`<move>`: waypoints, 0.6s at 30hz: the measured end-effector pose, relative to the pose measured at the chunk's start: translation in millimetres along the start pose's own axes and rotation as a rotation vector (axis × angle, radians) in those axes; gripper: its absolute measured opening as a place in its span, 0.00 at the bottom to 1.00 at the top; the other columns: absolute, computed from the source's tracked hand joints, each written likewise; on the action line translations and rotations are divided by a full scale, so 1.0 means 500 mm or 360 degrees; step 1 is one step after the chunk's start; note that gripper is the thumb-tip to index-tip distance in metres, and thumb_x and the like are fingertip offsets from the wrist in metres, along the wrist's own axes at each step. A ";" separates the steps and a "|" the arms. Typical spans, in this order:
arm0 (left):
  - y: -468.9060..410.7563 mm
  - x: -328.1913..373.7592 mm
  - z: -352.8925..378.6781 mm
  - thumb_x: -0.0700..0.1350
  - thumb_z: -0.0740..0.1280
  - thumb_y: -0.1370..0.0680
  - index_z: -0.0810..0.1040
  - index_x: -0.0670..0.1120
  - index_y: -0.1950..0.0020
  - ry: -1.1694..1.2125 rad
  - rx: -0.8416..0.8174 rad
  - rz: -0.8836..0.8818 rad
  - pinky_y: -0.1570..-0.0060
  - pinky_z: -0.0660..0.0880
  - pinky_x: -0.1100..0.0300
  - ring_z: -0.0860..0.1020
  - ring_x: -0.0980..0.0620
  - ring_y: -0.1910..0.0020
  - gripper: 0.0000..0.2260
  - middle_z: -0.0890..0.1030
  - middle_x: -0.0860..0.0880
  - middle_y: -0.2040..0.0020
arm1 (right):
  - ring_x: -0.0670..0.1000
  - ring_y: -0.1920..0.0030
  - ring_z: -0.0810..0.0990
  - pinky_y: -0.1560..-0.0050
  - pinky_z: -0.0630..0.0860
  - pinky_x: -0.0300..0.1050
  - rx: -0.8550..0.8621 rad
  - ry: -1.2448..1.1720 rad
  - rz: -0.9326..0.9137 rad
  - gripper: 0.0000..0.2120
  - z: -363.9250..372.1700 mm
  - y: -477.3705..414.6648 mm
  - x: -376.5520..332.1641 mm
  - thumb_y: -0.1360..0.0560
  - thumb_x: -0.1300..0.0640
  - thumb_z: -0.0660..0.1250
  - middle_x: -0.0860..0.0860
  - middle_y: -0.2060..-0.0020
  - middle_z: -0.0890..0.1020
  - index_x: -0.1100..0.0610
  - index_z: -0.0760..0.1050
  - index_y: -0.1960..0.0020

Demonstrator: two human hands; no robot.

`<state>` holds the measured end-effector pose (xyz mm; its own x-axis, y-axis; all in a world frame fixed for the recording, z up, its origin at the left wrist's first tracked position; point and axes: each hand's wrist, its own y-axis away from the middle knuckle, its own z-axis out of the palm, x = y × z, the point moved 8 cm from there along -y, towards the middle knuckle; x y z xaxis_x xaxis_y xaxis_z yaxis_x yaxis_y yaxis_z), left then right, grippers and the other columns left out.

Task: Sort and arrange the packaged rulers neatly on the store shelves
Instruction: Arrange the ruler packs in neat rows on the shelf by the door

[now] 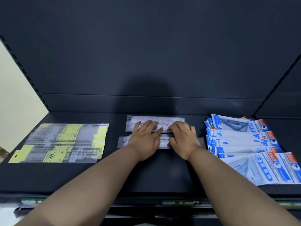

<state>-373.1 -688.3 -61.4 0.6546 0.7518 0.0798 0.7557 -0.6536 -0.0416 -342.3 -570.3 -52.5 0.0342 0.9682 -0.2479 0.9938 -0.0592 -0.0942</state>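
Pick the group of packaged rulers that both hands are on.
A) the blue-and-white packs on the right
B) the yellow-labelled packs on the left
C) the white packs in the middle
C: the left hand and the right hand both lie on the white packs in the middle.

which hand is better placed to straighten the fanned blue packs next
Probably the right hand: it rests on the middle rulers right beside the blue packs. The left hand would have to cross over it.
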 end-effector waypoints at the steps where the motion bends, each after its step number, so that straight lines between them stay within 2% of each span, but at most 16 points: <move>1: -0.002 -0.006 0.000 0.52 0.45 0.17 0.54 0.54 0.23 0.0017 0.0000 -0.0050 0.27 0.37 0.49 0.45 0.53 0.24 0.22 0.50 0.53 0.22 | 0.49 0.35 0.65 0.38 0.54 0.45 0.0029 -0.0007 -0.0005 0.25 -0.005 -0.004 -0.004 0.32 0.49 0.51 0.47 0.37 0.70 0.51 0.70 0.37; 3: -0.011 -0.025 -0.004 0.54 0.43 0.17 0.50 0.53 0.22 0.0035 -0.0006 -0.0192 0.27 0.36 0.48 0.43 0.53 0.23 0.23 0.48 0.52 0.22 | 0.48 0.33 0.64 0.34 0.54 0.46 0.0080 -0.0010 0.0005 0.26 -0.013 -0.020 -0.010 0.30 0.48 0.51 0.46 0.34 0.69 0.50 0.68 0.34; 5: -0.022 -0.050 -0.010 0.55 0.43 0.17 0.46 0.52 0.22 0.0060 -0.0015 -0.0341 0.26 0.37 0.47 0.42 0.52 0.23 0.24 0.46 0.51 0.21 | 0.47 0.28 0.60 0.29 0.52 0.49 0.0107 0.0015 0.0011 0.23 -0.014 -0.037 -0.015 0.23 0.46 0.52 0.46 0.28 0.64 0.49 0.64 0.30; 7: -0.030 -0.073 -0.004 0.56 0.44 0.18 0.43 0.51 0.22 0.0059 -0.0082 -0.0435 0.26 0.38 0.46 0.40 0.49 0.23 0.26 0.43 0.49 0.21 | 0.47 0.24 0.50 0.25 0.46 0.52 -0.0025 0.0065 0.0006 0.25 0.001 -0.049 -0.017 0.20 0.44 0.50 0.47 0.23 0.54 0.49 0.56 0.25; 10: -0.022 -0.086 0.028 0.58 0.44 0.19 0.39 0.51 0.22 0.0031 -0.0273 -0.0494 0.26 0.38 0.45 0.38 0.47 0.24 0.28 0.39 0.47 0.22 | 0.48 0.24 0.39 0.25 0.39 0.54 -0.0350 0.0141 0.0005 0.27 0.049 -0.046 -0.013 0.19 0.42 0.44 0.47 0.23 0.42 0.48 0.45 0.22; 12: -0.011 -0.082 0.047 0.58 0.43 0.19 0.39 0.51 0.22 0.0043 -0.0333 -0.0522 0.27 0.37 0.45 0.37 0.46 0.24 0.28 0.39 0.47 0.22 | 0.48 0.24 0.37 0.25 0.38 0.54 -0.0452 0.0184 0.0015 0.28 0.070 -0.037 -0.004 0.19 0.41 0.43 0.47 0.23 0.41 0.47 0.42 0.23; 18: -0.003 -0.068 0.051 0.58 0.42 0.19 0.39 0.51 0.22 0.0040 -0.0340 -0.0543 0.27 0.38 0.44 0.37 0.46 0.24 0.27 0.38 0.46 0.22 | 0.47 0.24 0.37 0.25 0.38 0.53 -0.0449 0.0203 -0.0011 0.28 0.072 -0.024 0.007 0.20 0.40 0.43 0.46 0.23 0.41 0.46 0.41 0.23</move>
<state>-396.1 -710.5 -89.6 0.3643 0.9280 0.0778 0.9064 -0.3725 0.1990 -357.9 -575.2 -87.0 0.0224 0.9921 -0.1237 0.9837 0.0002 0.1801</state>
